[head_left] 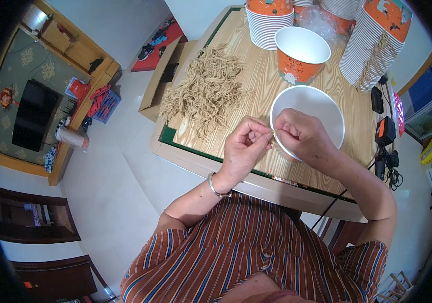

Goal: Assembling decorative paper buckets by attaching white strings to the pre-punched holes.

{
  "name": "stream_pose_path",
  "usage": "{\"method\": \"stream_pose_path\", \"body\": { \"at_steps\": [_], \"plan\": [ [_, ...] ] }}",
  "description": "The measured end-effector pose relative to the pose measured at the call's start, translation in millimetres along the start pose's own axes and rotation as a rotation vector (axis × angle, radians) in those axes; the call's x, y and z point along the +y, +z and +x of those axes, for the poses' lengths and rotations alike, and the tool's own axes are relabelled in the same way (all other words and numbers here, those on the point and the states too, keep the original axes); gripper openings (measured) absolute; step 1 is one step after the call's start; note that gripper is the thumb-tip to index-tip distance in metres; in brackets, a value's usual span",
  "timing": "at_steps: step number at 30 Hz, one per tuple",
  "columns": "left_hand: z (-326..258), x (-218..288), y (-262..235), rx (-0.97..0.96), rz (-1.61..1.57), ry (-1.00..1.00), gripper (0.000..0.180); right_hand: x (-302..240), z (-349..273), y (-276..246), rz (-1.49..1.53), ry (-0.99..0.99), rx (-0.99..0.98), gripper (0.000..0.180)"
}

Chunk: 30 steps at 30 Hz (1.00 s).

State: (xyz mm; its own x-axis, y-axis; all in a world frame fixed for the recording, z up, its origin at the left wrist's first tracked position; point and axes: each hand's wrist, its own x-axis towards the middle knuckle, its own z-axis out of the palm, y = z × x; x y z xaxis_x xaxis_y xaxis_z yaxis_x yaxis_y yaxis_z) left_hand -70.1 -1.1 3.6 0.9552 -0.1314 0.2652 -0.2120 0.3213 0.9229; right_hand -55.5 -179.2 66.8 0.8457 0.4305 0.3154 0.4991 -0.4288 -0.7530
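Both hands meet at the near left rim of a white paper bucket point(311, 108) that stands on the wooden bench point(256, 76). The left hand point(243, 146) has thumb and forefinger pressed together on a short tan cord point(272, 133), the other fingers curled in. The right hand point(301, 134) pinches the same cord at the rim — its fingertips hide the spot where cord and bucket meet, so how the cord sits there cannot be made out. A loose heap of tan cords point(206, 88) lies on the bench to the left, well apart from the hands. Behind stands an orange paper bucket point(300, 55), open and upright. Stacks of nested buckets point(370, 48) rise at the far edge — their tops are cut off by the frame.
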Motion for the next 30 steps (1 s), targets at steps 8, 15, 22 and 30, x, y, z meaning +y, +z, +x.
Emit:
{"method": "stream_pose_path", "body": {
  "at_steps": [8,15,22,30],
  "plan": [
    [-2.4,-12.2,-10.2,-0.011,-0.382,-0.179,0.004,-4.4,0.2,-2.2,-0.052,-0.059,0.0,0.015],
    [-2.6,3.6,0.8,0.005,-0.294,-0.204,0.013,-1.2,-0.4,-1.2,-0.037,-0.037,-0.001,0.016],
    [-0.2,-2.4,-4.5,-0.04,-0.087,-0.187,0.01,-2.3,0.0,-1.7,-0.048,-0.038,-0.009,0.016],
    [-4.3,-12.0,-7.4,-0.03,-0.51,-0.241,0.01,-1.4,-0.1,-1.9,0.005,0.008,-0.03,0.014]
  ]
}}
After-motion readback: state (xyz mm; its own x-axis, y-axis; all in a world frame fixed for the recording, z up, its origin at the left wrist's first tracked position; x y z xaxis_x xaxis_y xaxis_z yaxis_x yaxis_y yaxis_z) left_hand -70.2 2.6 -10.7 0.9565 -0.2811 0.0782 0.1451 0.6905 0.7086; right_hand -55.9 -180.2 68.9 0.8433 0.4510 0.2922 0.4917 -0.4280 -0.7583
